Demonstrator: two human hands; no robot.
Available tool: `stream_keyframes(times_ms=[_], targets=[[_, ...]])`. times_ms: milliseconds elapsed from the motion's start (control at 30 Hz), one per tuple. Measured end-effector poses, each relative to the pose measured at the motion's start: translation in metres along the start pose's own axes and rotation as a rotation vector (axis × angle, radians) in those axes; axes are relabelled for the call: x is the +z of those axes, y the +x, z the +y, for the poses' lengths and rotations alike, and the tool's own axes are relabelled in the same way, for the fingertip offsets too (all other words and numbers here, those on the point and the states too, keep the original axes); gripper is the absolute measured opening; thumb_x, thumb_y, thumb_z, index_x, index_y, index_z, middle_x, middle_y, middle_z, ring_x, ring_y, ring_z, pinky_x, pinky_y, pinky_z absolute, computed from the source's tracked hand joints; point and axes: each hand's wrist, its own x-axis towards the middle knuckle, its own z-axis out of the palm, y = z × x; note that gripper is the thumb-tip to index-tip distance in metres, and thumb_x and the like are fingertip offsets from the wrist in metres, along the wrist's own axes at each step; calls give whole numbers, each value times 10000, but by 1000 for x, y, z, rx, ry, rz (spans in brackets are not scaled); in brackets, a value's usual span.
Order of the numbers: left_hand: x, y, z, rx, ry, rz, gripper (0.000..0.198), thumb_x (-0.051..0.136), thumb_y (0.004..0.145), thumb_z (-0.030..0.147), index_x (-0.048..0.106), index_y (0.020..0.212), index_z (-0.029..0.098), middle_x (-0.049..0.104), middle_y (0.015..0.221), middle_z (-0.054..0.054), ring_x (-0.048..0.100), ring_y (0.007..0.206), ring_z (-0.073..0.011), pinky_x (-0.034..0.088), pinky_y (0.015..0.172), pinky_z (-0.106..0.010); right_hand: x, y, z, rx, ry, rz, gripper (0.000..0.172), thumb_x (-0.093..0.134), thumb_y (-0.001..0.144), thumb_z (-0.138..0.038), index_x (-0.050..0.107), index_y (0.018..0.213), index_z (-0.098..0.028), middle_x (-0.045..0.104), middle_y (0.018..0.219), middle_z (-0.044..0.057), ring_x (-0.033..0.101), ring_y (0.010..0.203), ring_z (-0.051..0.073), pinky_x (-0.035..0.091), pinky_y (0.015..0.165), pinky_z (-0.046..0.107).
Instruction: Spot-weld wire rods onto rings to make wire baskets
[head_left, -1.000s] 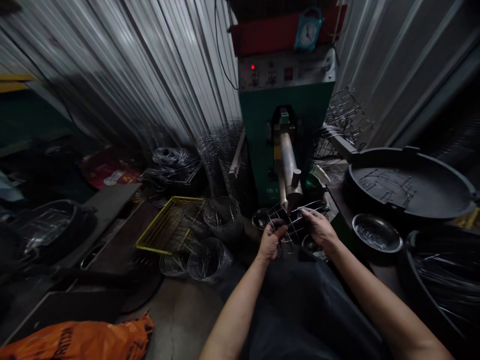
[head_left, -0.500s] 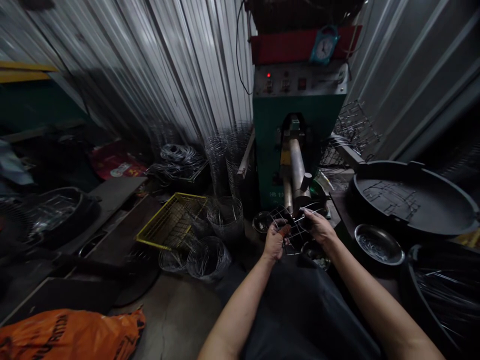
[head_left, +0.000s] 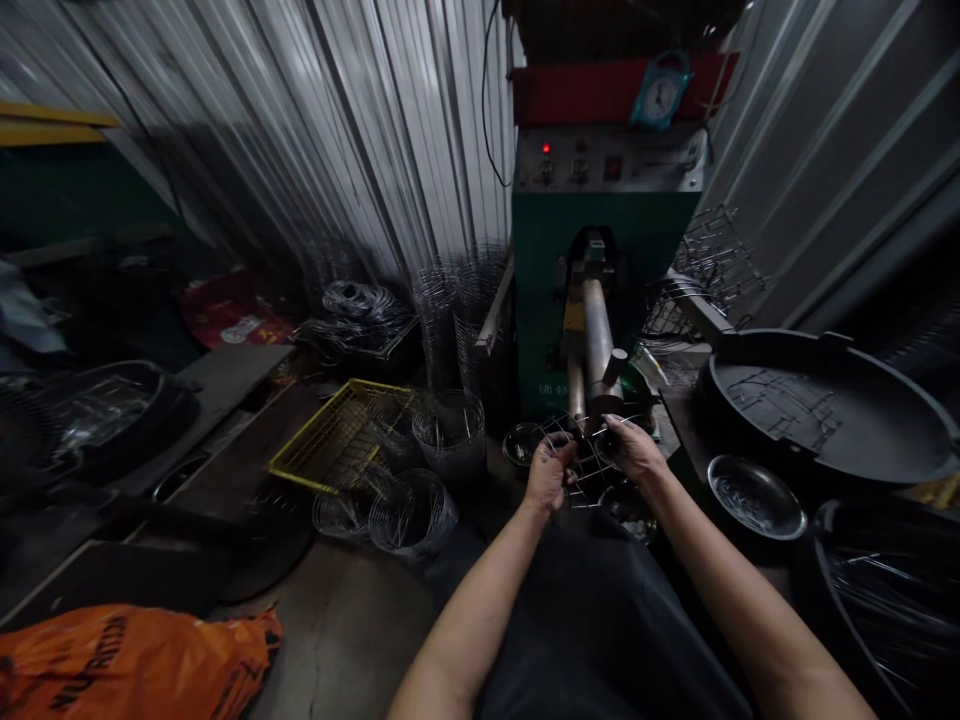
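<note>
My left hand (head_left: 550, 473) is closed around the left side of a small wire grid (head_left: 591, 468). The grid lies tilted just beneath the tips of the two metal arms (head_left: 598, 325) of a green welding machine (head_left: 536, 290). With its fingertips, my right hand (head_left: 636, 450) pinches a thin metal wire at the grid's far right, close to the thicker upper arm. Whether that wire is joined to the grid I cannot tell. Small dark bowls (head_left: 523, 443) sit below and beside the grid, partly covered by my hands.
On the right stand a large black pan (head_left: 885, 400) with wire pieces, a metal bowl (head_left: 757, 497) of short wires and a black tub (head_left: 840, 600). Wire rings (head_left: 412, 510) and a yellow wire basket (head_left: 300, 475) are at left. An orange sack (head_left: 142, 660) lies front left.
Both hands stay at the machine's arm tips, with the grid shifted only slightly. My right fingers have moved a little along the wire's end. The whole view has turned slightly.
</note>
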Motion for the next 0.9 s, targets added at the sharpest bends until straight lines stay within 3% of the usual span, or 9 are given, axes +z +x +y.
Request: stream_keyframes(times_ms=[367, 500, 567, 667, 733, 833, 900], targets=[[2, 3, -5, -26, -77, 31, 431, 739, 511, 353, 487, 817, 183, 461, 540, 70, 359, 363, -23, 218, 329, -147, -6, 9, 6, -45, -31, 26, 262, 759, 458, -298, 564, 600, -196, 553, 525, -52, 507, 487, 87, 417, 477, 207], [-3, 0, -2, -42, -49, -1, 451, 744, 500, 359, 488, 827, 183, 455, 537, 81, 356, 346, -17, 237, 334, -150, 1, -4, 4, -93, -82, 24, 267, 729, 495, -354, 603, 679, -207, 583, 579, -48, 516, 523, 97, 425, 525, 218], [-13, -8, -2, -54, -28, -23, 454, 741, 509, 352, 493, 848, 179, 446, 522, 85, 357, 340, -18, 244, 336, -151, 0, -23, 2, -110, -212, 16, 264, 701, 540, -395, 620, 701, -202, 602, 608, -34, 532, 563, 115, 432, 559, 230], [-43, -34, -7, -100, -32, -37, 436, 729, 546, 326, 492, 882, 181, 440, 506, 88, 323, 328, -8, 252, 347, -144, -16, -68, -3, -190, -708, -77, 270, 643, 613, -451, 626, 639, -184, 603, 594, 3, 542, 587, 156, 432, 579, 261], [-67, -56, -12, -138, -72, -48, 397, 722, 569, 301, 501, 874, 177, 436, 513, 82, 297, 339, 2, 255, 356, -133, -34, -98, -9, -418, -950, -4, 259, 640, 625, -445, 630, 688, -194, 618, 666, 24, 557, 649, 185, 437, 628, 288], [-95, -88, -16, -167, -195, -83, 361, 730, 565, 281, 527, 842, 170, 412, 533, 67, 268, 375, 3, 213, 345, -112, -62, -124, -19, -743, -1060, 173, 378, 670, 585, -432, 609, 891, -218, 611, 926, 64, 549, 876, 237, 416, 788, 354], [-105, -105, -15, -140, -292, -105, 339, 729, 565, 291, 545, 823, 172, 374, 530, 63, 248, 390, -5, 180, 331, -106, -74, -130, -23, -732, -1100, 69, 455, 669, 577, -430, 590, 978, -232, 593, 1020, 70, 531, 954, 255, 402, 828, 381]])
